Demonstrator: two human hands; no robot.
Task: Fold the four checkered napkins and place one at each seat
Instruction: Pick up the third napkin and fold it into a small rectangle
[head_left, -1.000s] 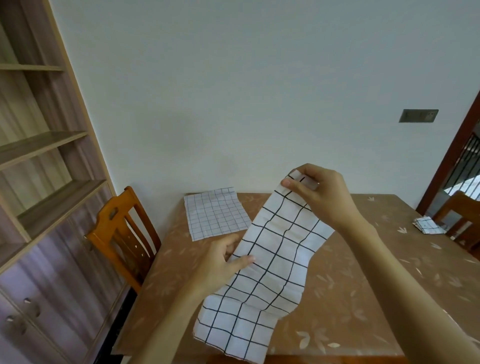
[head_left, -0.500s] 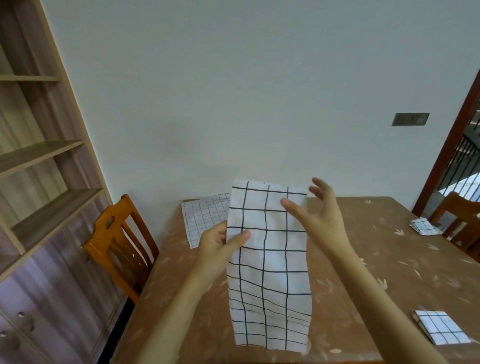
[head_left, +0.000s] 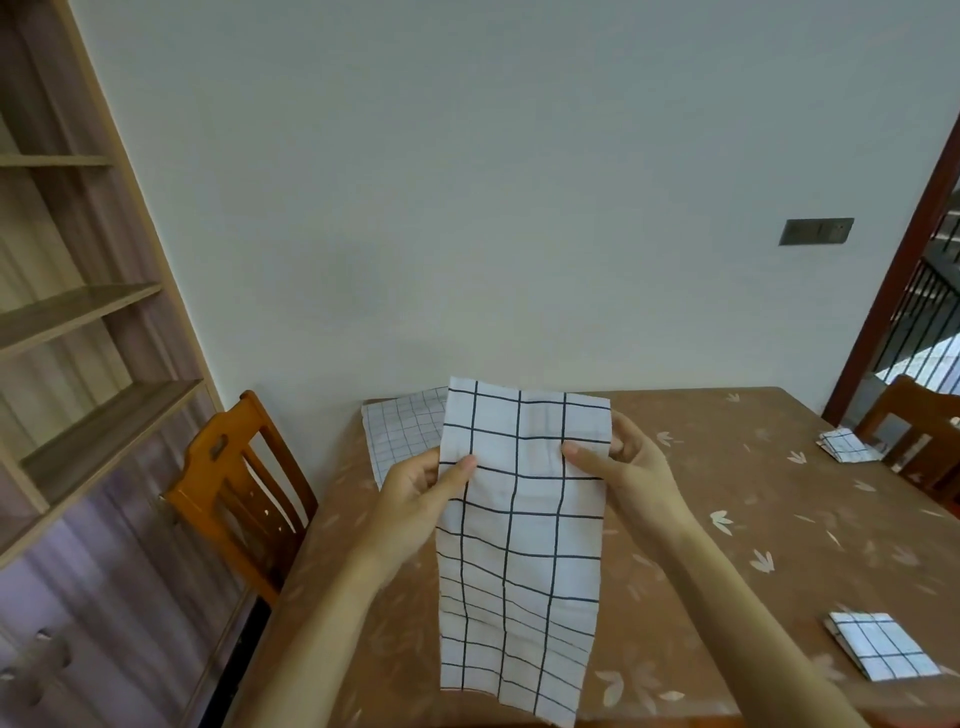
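Checkered napkin (head_left: 519, 545), a long strip in the head view, hangs upright above the near side of the table (head_left: 727, 519). The left hand (head_left: 415, 499) pinches its left edge, thumb in front and fingers behind. The right hand (head_left: 628, 473) pinches the right edge the same way. A flat napkin (head_left: 400, 431) lies behind it at the far left corner. A folded napkin (head_left: 878, 644) lies beside the right forearm. A second folded napkin (head_left: 847, 447) lies at the far right, by a chair (head_left: 914, 431).

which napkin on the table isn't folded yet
The fine-grid napkin at the far left corner, partly behind the held napkin. The near-right napkin and far-right napkin are folded small.
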